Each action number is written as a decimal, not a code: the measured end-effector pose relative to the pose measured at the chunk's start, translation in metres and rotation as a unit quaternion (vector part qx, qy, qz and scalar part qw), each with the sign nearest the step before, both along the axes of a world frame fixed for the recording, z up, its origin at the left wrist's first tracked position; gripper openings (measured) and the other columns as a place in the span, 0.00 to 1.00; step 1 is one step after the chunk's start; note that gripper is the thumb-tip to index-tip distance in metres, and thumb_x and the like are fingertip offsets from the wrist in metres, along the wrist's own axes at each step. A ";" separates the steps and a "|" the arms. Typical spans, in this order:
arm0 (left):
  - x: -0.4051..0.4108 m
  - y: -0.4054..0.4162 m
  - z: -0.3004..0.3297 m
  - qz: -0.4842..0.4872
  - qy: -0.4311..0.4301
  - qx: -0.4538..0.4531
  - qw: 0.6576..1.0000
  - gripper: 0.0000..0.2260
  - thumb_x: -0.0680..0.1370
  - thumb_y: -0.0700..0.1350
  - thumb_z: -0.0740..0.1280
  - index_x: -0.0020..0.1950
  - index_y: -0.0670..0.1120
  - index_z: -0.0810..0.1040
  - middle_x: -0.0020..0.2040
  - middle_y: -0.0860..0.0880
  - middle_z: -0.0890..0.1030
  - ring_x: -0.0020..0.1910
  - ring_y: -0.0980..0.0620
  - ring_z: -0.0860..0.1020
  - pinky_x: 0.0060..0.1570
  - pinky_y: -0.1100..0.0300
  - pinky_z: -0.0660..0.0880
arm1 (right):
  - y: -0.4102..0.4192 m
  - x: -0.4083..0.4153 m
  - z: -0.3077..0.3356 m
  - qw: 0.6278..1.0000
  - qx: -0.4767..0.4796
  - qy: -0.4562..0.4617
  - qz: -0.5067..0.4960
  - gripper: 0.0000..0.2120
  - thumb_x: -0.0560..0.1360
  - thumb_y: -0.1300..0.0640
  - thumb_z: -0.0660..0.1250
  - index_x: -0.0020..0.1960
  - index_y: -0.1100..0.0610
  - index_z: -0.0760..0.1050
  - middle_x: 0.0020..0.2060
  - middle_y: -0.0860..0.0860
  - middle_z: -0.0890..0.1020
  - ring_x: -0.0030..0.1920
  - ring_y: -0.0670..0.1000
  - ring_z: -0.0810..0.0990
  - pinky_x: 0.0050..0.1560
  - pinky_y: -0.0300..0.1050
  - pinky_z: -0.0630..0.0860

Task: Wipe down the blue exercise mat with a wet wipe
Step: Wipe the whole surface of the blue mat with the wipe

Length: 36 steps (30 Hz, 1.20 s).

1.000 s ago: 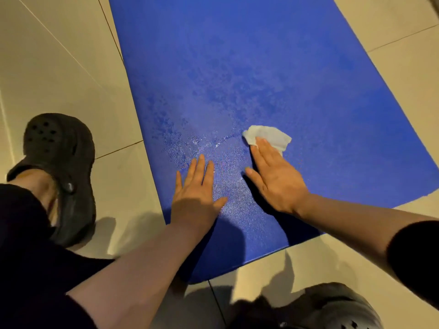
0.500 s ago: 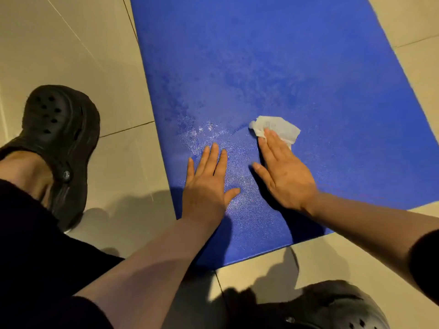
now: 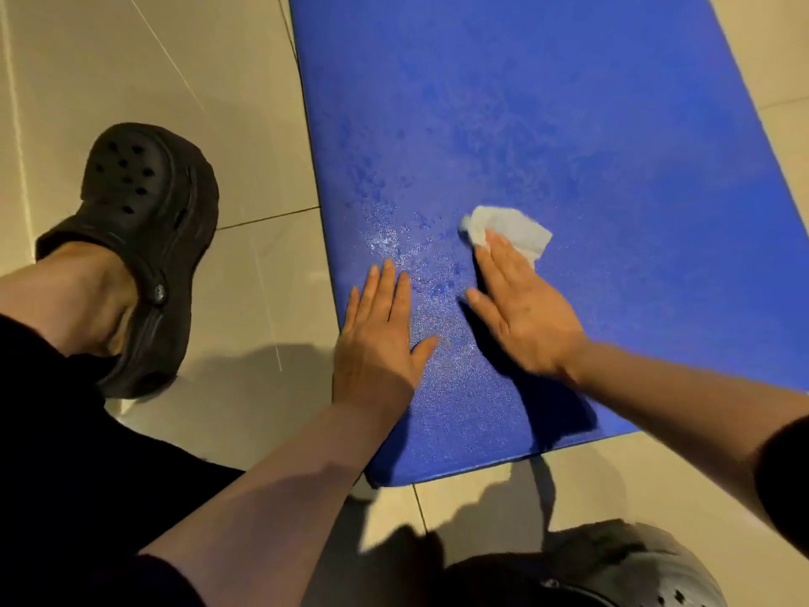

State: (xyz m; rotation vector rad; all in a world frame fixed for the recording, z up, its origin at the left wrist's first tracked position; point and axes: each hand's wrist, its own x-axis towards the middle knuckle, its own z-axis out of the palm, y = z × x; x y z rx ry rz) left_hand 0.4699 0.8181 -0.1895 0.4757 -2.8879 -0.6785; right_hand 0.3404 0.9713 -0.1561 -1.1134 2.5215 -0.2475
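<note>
The blue mat (image 3: 547, 138) lies flat on a pale tiled floor (image 3: 184, 72), its near end just ahead of the person's feet; its near left part glistens with wet speckles. The wipe (image 3: 510, 230), a small crumpled white wad, sits on the mat a little right of that wet patch; the right hand (image 3: 523, 308) lies over its near edge with fingers straight and together, pressing it flat against the mat rather than curling round it; the hand is slightly blurred. The left hand (image 3: 381, 339) rests palm down on the mat close to its left edge, fingers straight, thumb spread toward the right hand, holding nothing; the two hands are near each other but apart, with bare wet mat between them.

A black clog (image 3: 144, 238) on the left foot stands on the tiles left of the mat, well apart from its edge; a second clog (image 3: 613, 567) shows at the bottom of the view, just short of the mat's near end; both forearms reach across this near end, and their shadows darken the mat's near corner and the tiles below it; dark clothing fills the lower left.
</note>
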 end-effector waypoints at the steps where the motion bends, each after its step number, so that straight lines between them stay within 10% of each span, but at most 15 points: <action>1: 0.000 -0.003 0.000 0.011 0.009 0.005 1.000 0.32 0.77 0.56 0.58 0.74 0.36 0.65 0.75 0.38 0.64 0.75 0.40 0.61 0.74 0.50 0.52 | 0.009 0.018 0.003 0.999 -0.005 0.010 0.038 0.38 0.80 0.36 0.39 0.78 0.64 0.52 0.78 0.59 0.51 0.78 0.55 0.48 0.77 0.44 0.43; 9: -0.006 -0.004 -0.002 0.034 -0.033 0.014 0.999 0.30 0.74 0.50 0.64 0.72 0.33 0.67 0.73 0.35 0.66 0.72 0.36 0.65 0.70 0.45 0.57 | -0.051 -0.013 -0.004 0.998 0.020 0.031 0.047 0.33 0.82 0.42 0.43 0.78 0.63 0.46 0.78 0.58 0.48 0.78 0.51 0.42 0.73 0.36 0.32; 21: 0.006 -0.010 -0.001 0.134 0.047 0.052 0.988 0.25 0.79 0.48 0.53 0.71 0.35 0.68 0.73 0.38 0.67 0.73 0.39 0.65 0.73 0.46 0.56 | -0.016 0.018 0.004 0.983 0.000 0.044 0.176 0.33 0.83 0.42 0.43 0.76 0.65 0.58 0.76 0.60 0.58 0.77 0.54 0.53 0.77 0.46 0.49; 26: 0.006 -0.013 -0.004 0.126 0.027 0.075 0.989 0.26 0.78 0.49 0.54 0.70 0.35 0.69 0.72 0.37 0.68 0.72 0.38 0.66 0.72 0.43 0.57 | -0.081 -0.021 -0.005 0.996 0.027 0.008 0.080 0.32 0.82 0.42 0.43 0.79 0.61 0.47 0.78 0.56 0.48 0.78 0.51 0.44 0.72 0.35 0.34; 36: 0.022 -0.016 -0.006 0.153 0.068 0.104 0.980 0.25 0.81 0.50 0.56 0.74 0.38 0.66 0.75 0.41 0.65 0.74 0.45 0.65 0.75 0.46 0.54 | -0.039 0.041 0.010 0.984 -0.015 -0.012 0.178 0.34 0.82 0.40 0.40 0.76 0.64 0.57 0.77 0.58 0.56 0.77 0.51 0.50 0.76 0.41 0.44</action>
